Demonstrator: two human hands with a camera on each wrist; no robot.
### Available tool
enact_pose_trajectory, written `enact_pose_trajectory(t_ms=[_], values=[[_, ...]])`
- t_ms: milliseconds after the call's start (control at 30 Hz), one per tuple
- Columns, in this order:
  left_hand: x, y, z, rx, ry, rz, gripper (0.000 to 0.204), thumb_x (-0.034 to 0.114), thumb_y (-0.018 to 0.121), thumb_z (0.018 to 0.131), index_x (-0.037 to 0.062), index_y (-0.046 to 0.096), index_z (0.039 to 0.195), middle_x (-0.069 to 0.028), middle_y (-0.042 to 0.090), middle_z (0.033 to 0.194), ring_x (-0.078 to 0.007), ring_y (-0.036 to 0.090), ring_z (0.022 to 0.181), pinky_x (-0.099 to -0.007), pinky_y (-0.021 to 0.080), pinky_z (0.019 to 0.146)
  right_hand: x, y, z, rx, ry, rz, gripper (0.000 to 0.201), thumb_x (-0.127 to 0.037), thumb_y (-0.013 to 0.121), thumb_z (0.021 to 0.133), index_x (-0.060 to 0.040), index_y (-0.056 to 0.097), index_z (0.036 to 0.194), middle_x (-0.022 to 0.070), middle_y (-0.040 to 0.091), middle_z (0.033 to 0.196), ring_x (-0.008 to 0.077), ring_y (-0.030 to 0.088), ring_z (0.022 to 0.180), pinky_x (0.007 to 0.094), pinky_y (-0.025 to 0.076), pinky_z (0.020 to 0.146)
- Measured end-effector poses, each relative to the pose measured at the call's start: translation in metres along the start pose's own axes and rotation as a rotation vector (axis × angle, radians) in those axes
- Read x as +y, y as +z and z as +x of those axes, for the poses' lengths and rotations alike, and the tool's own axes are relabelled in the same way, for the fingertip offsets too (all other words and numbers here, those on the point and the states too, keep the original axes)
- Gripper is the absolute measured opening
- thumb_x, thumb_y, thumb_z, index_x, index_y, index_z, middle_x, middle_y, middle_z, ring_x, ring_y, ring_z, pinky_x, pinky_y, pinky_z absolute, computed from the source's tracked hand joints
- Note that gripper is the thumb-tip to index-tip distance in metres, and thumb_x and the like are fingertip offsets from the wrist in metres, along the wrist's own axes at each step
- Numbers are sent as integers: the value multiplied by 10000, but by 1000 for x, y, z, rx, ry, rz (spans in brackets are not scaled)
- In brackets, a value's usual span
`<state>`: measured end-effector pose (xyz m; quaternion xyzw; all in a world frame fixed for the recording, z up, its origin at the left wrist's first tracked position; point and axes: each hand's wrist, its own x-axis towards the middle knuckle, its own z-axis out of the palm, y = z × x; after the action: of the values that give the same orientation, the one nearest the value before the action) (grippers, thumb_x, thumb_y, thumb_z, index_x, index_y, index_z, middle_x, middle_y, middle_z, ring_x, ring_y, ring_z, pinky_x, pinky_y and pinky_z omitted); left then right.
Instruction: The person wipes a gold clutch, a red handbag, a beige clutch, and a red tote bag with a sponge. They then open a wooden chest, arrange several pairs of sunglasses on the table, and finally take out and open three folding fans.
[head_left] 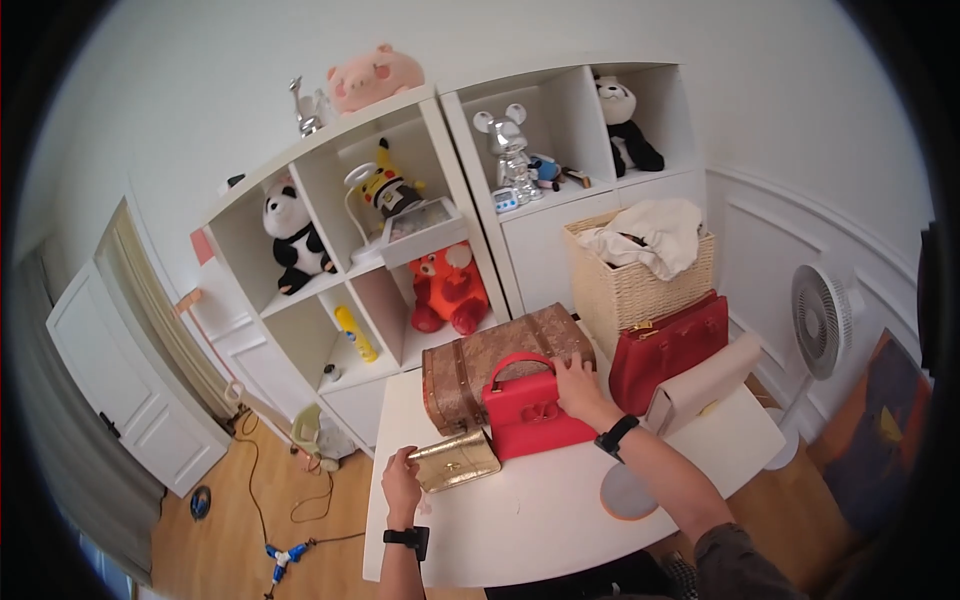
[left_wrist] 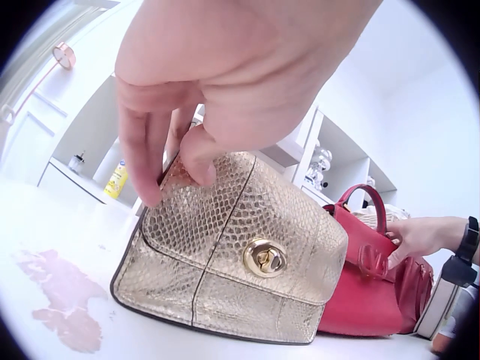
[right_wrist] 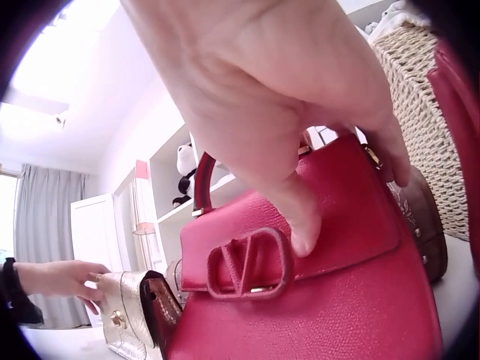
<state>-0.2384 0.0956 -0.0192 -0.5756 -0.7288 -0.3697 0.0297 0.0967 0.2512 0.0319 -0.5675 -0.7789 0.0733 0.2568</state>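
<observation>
A gold snakeskin-textured clutch (left_wrist: 225, 240) with a round turn-lock stands on the white table. My left hand (head_left: 402, 485) pinches its upper left corner, thumb in front and fingers behind. Beside it stands a red handbag (head_left: 520, 410) with a top handle and a V-shaped emblem. My right hand (right_wrist: 277, 112) straddles the top of this bag, thumb (right_wrist: 304, 225) on the front flap and fingers over the far edge. The clutch's right end sits close against the red bag's lower left side. Behind both lies a brown patterned case (head_left: 470, 355) with straps.
On the right of the white table (head_left: 540, 520) stand a dark red tote (head_left: 670, 350) and a beige bag (head_left: 705, 380). A wicker basket (head_left: 640, 290) holding cloth is behind them. A grey disc (head_left: 628, 490) lies near the front edge. White shelves with plush toys line the wall.
</observation>
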Motion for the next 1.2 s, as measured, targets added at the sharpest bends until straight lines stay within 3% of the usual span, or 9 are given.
enact_pose_trajectory(t_ms=[100, 233, 433, 500, 633, 800, 867, 967, 1200], values=[[-4, 9, 8, -2, -16, -38, 367, -36, 608, 827, 123, 649, 1155, -146, 674, 1006, -330, 668, 905, -427, 531, 779, -8, -1, -12, 82, 10, 24, 457, -68, 495, 911, -39, 424, 1361, 270, 406, 1337, 487, 486, 1166, 570, 440, 956], [-8, 12, 11, -55, 19, -2, 445, -51, 616, 822, 116, 604, 1235, -170, 626, 1124, -345, 642, 993, -425, 525, 836, -5, 2, -24, 138, -30, 24, 622, -22, 619, 807, 24, 372, 1377, 321, 355, 1365, 527, 445, 1196, 605, 418, 961], [-12, 6, -8, -88, 29, 18, 802, -3, 695, 799, 106, 299, 1488, -212, 438, 1340, -421, 546, 1173, -456, 482, 983, -16, -41, -44, 25, -3, -35, 775, -52, 694, 761, 41, 317, 1431, 339, 330, 1406, 516, 387, 1274, 555, 370, 1053], [4, -18, -20, -157, -28, 66, 868, 74, 737, 798, 87, 235, 1507, -240, 427, 1353, -446, 545, 1173, -471, 482, 979, -9, -80, -54, -228, -319, 143, 752, -159, 763, 744, 20, 415, 1386, 296, 424, 1377, 491, 441, 1241, 523, 394, 1040], [5, -53, -45, -214, -54, 71, 855, 155, 769, 805, 56, 265, 1488, -286, 432, 1355, -462, 539, 1176, -487, 482, 949, 27, -176, -76, -212, -528, 194, 696, -272, 779, 745, -27, 510, 1338, 199, 555, 1270, 377, 487, 1218, 421, 389, 1048], [32, -90, -88, -257, 45, 88, 422, 161, 723, 850, 34, 547, 1211, -207, 644, 1091, -377, 645, 1017, -434, 526, 837, 148, -205, -93, -106, -234, -260, 776, -191, 875, 579, -61, 552, 1272, 141, 584, 1277, 379, 457, 1294, 458, 364, 1086], [57, -90, -105, -328, 107, -42, 172, 94, 669, 891, -1, 637, 1030, -206, 693, 972, -351, 690, 910, -391, 550, 754, 165, -206, -100, -350, 161, -619, 768, -210, 888, 557, -108, 569, 1248, 126, 580, 1280, 391, 430, 1325, 495, 351, 1097], [112, -90, -109, -543, 36, -228, 121, 93, 626, 911, -16, 654, 955, -207, 700, 897, -358, 699, 870, -390, 552, 736, 220, -176, -99, -221, 0, -551, 767, -161, 877, 532, -140, 573, 1235, 118, 586, 1257, 358, 450, 1309, 491, 331, 1106], [160, -80, -121, -742, 106, -235, 153, 161, 612, 920, 10, 617, 895, -181, 682, 743, -375, 683, 782, -428, 538, 701, 233, -166, -122, -12, -93, -505, 584, -135, 849, 493, -129, 615, 1027, 48, 632, 1001, 309, 573, 1076, 498, 368, 1045]])
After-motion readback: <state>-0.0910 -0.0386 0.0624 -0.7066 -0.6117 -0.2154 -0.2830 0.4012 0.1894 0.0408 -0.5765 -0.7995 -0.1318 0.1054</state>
